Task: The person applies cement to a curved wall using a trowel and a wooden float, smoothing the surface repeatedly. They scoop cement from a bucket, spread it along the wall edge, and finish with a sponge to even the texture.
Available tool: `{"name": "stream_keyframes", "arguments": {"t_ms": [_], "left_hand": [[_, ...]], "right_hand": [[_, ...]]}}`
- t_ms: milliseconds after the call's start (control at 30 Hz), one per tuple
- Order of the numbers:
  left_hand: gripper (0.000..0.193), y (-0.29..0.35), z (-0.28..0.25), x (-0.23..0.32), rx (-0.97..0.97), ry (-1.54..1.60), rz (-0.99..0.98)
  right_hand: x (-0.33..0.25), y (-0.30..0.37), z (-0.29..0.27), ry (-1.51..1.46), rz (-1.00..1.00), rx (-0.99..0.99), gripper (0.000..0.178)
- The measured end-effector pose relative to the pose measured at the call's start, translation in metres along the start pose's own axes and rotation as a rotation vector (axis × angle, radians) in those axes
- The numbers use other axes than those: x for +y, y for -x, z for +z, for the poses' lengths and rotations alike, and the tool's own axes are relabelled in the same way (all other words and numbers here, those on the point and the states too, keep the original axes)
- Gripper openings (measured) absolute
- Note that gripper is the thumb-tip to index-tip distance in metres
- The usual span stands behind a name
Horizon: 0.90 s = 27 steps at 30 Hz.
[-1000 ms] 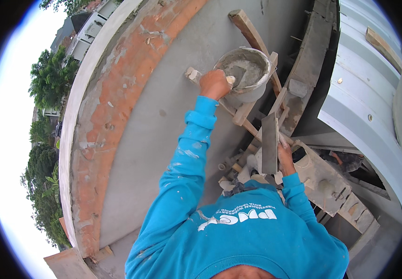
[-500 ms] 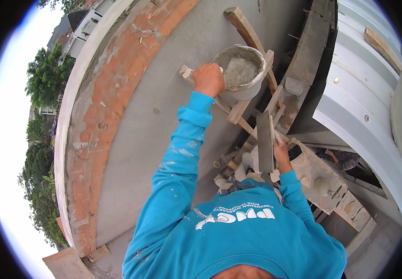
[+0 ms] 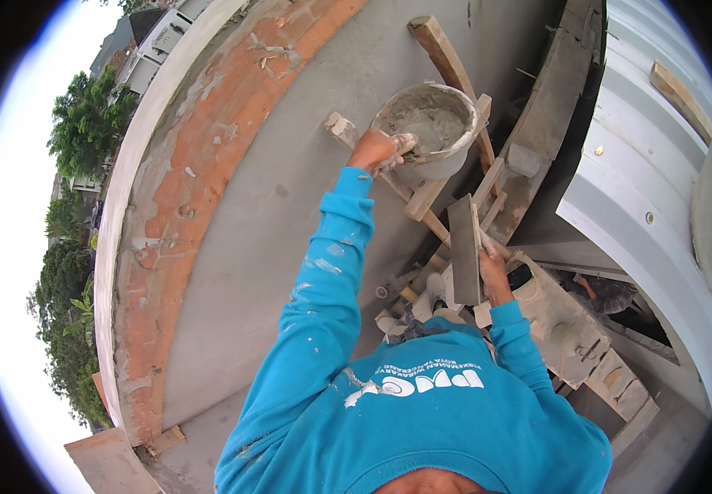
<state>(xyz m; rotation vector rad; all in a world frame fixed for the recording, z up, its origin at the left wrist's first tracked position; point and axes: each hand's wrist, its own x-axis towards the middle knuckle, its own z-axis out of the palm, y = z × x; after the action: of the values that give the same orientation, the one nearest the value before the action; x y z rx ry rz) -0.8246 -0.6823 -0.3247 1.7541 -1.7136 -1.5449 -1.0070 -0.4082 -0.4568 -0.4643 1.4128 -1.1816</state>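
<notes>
At the near-left rim of a mortar-caked bucket (image 3: 438,165), my left hand (image 3: 375,151) is closed round the stubby handle of a trowel (image 3: 427,133). Its blade reaches into the wet grey mortar (image 3: 452,123) inside. The bucket stands on wooden scaffold pieces beside the plastered wall. My right hand (image 3: 495,273), lower and to the right, grips a flat grey plastering float (image 3: 462,252) from its right side. The float is tilted up on its long side, its fingers' hold partly hidden behind it.
A curved grey plastered wall (image 3: 282,214) with a bare orange-brown band (image 3: 183,189) rises at left. Timber scaffold bars (image 3: 442,53) cross near the bucket. Corrugated metal roofing (image 3: 619,156) lies at right, above worn planks (image 3: 566,317). Another person (image 3: 607,292) is partly visible below.
My left hand has turned and dropped slightly at the bucket rim, and the trowel's handle and blade now show over the mortar. The float in my right hand has shifted slightly left.
</notes>
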Motion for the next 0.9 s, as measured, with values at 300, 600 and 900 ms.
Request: {"name": "stream_keyframes", "arguments": {"t_ms": [300, 600, 900], "left_hand": [[0.046, 0.043, -0.025, -0.004, -0.072, 0.304, -0.096], [0.044, 0.060, -0.011, -0.021, -0.016, 0.411, 0.015], [0.045, 0.078, -0.015, -0.017, 0.045, 0.470, 0.050]], "right_hand": [[-0.019, 0.004, -0.007, -0.275, 0.041, 0.038, 0.043], [-0.106, -0.015, 0.015, -0.461, -0.135, 0.037, 0.044], [-0.157, -0.089, 0.043, -0.479, -0.218, 0.067, 0.049]]}}
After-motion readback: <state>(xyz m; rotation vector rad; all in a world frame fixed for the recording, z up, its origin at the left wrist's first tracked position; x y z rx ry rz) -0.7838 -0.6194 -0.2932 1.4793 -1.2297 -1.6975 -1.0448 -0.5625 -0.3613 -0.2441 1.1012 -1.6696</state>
